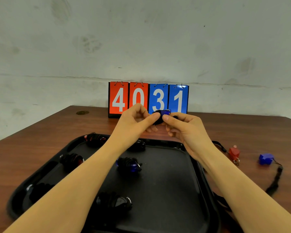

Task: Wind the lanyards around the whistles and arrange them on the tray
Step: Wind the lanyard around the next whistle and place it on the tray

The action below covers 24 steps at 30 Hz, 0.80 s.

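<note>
nearest the camera, a black tray (183,190) was seen on a brown table (40,132), and on it several wound whistles were laid out in loose rows: one at the near middle (114,201), one half hidden under the left forearm at the near left (39,190), a blue one at the centre (128,163), one at the left (71,159), and two along the far rim (95,138) (139,145). to the right of the tray, two unwound whistles were left on the table, a red one (234,153) and a blue one (265,158) with its black lanyard (275,179) trailed toward the camera. above the far edge of the tray, a blue whistle (161,115) was held between both hands: it was pinched by the curled thumb and fingers of the left hand (134,120), and the same bundle was gripped from the other side by the right hand (183,125), thumb on top. whether the cord end was tucked could not be told. the whistle was judged light, hard and somewhat slick, the lanyard soft and prone to springing loose, so a hold across the wound turns was thought best. behind the hands, a scoreboard (148,98) reading 4031 was stood against the wall.
</note>
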Each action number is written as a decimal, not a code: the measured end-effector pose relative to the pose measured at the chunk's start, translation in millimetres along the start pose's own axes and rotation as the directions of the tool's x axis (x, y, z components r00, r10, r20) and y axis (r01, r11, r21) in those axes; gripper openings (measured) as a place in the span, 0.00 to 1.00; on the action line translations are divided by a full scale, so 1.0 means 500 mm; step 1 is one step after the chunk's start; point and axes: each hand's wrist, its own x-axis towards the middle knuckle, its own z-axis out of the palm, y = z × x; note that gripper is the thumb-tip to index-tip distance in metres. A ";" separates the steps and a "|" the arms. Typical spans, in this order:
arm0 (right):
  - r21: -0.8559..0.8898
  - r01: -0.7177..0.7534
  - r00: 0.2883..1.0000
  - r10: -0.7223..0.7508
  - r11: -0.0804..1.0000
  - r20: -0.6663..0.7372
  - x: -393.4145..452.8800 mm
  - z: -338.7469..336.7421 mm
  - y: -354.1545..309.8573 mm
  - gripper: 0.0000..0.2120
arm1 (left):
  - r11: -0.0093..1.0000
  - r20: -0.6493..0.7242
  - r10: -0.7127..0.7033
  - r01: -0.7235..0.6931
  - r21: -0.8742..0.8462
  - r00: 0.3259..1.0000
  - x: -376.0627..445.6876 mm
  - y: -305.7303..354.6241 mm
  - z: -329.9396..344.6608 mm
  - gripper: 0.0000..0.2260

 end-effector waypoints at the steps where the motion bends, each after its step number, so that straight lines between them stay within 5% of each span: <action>1: -0.009 -0.003 1.000 0.003 1.000 0.005 0.000 0.001 0.001 0.06 | 1.000 0.000 -0.015 0.015 -0.016 1.000 0.000 0.000 0.000 0.09; 4: -0.007 -0.018 1.000 0.018 1.000 -0.014 0.000 0.002 0.001 0.05 | 0.995 0.018 -0.050 0.051 -0.084 0.999 0.002 0.000 0.000 0.09; 9: -0.015 -0.009 0.997 0.008 1.000 -0.071 0.001 0.000 -0.003 0.02 | 0.998 0.122 -0.033 0.027 0.050 0.992 0.000 -0.003 0.001 0.16; 14: -0.162 0.047 0.988 -0.069 0.986 -0.135 0.001 0.008 0.002 0.02 | 0.968 0.077 -0.001 -0.018 0.249 0.997 0.005 -0.017 0.000 0.14; 24: -0.299 0.159 0.966 -0.211 0.941 -0.149 -0.004 0.016 0.009 0.06 | 0.963 0.050 0.035 -0.047 0.265 0.998 0.002 -0.013 0.006 0.12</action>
